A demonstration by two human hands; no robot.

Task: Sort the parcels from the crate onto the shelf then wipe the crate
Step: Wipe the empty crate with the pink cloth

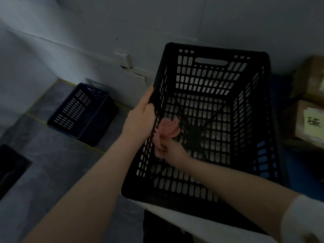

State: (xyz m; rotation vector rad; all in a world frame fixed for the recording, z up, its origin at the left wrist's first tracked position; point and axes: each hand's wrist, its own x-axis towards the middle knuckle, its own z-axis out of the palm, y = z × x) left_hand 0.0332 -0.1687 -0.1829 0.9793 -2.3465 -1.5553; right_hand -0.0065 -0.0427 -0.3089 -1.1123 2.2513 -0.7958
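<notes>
1. The left hand (142, 118) grips the left long rim of the black crate (210, 74), with its fingers curled over the top edge. I judge this a bracing hold that steadies the crate while the other hand works inside it.
2. The right hand (172, 151) reaches down into the crate, fingers bunched tight round a pink cloth (168, 128). The cloth lies against the inner face of that same left wall, just below the left hand. Wadding it up gives a firm pad for rubbing a slotted surface.
3. The hands are near each other, on either side of that wall. One is clamped on the rim and the other is closed on the cloth, and neither is free.
4. No parcels show inside the crate and its slotted floor is bare. The sorting looks finished and the wiping is the step in hand, with the left wall being done now.
5. Cardboard parcels (310, 123) stand just beside the crate on the right. They are probably on the shelf, though the dim light hides what bears them.
6. A second dark crate (82, 113) lies on the floor to the left, well apart.
</notes>
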